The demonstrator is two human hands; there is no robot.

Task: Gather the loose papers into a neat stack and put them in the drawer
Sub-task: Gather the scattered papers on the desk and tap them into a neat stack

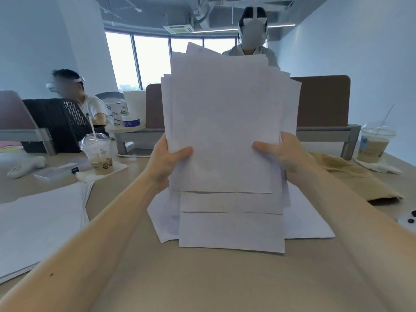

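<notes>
Grip of left hand [166, 159] and right hand [284, 154] closed on the side edges of an uneven paper sheaf [225, 122], held upright, thumbs in front. Loose sheets [231, 230] lie beneath on the bench [202, 284]. Another paper stack [42, 219] lies left.

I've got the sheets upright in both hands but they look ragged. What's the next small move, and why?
Probably tap the held stack on its bottom edge against the desk to square it. Left hand and right hand grip its sides, yet the sheet edges are staggered at top and right. More papers lie beneath.
</notes>
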